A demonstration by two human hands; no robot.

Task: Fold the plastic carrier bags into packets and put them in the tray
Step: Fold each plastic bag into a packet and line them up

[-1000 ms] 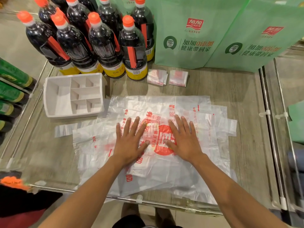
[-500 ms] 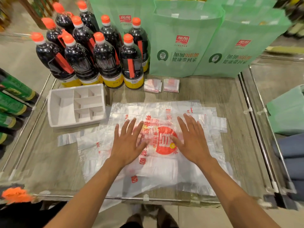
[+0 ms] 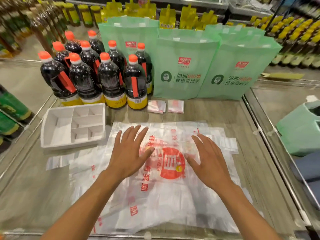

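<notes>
plastic carrier bag (image 3: 166,196) on top of the pile lies flat under both hands, left hand (image 3: 128,153) and right hand (image 3: 207,161) pressing with straight, spread fingers. they have slid apart from the red logo, so it looks smoothed, not yet folded. white divided tray (image 3: 69,143) waits at left; two folded packets (image 3: 156,106) lie beyond.

Carrier bag (image 3: 164,196) print partly under left hand (image 3: 128,153), right hand (image 3: 207,161); shelf stock (image 3: 285,32) behind blurred.
</notes>
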